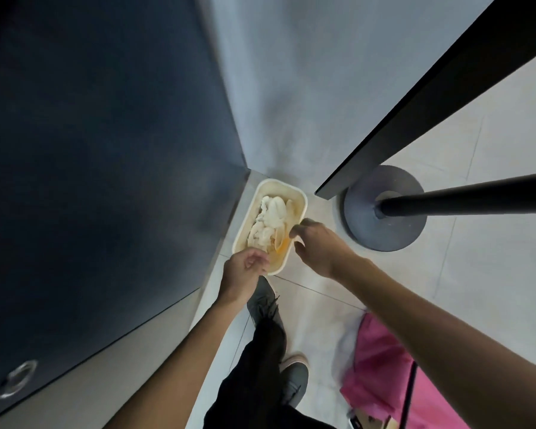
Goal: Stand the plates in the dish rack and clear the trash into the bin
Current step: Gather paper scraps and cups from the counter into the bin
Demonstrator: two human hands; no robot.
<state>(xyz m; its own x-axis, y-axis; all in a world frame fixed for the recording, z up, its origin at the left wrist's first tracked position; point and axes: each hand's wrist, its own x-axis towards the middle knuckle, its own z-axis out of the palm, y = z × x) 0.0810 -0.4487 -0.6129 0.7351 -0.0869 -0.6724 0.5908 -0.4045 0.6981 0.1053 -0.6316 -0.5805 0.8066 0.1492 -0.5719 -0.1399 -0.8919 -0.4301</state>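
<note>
A cream rectangular bin (300,199) stands on the tiled floor against the dark cabinet. Inside lie crumpled white tissues (271,213) and an orange-yellow scrap (283,243) near the front right corner. My left hand (243,272) hovers over the bin's near corner, fingers loosely curled with nothing visible in them. My right hand (317,247) is just right of the bin's right rim, fingers spread and bent toward the orange scrap, holding nothing that I can see. No plates or dish rack are in view.
A dark blue cabinet front (106,150) fills the left, with a ring pull (17,379) low down. A round grey stand base (384,209) with a black pole sits right of the bin under a black table edge (415,103). A pink bag (381,370) lies at lower right. My shoes (265,301) stand behind the bin.
</note>
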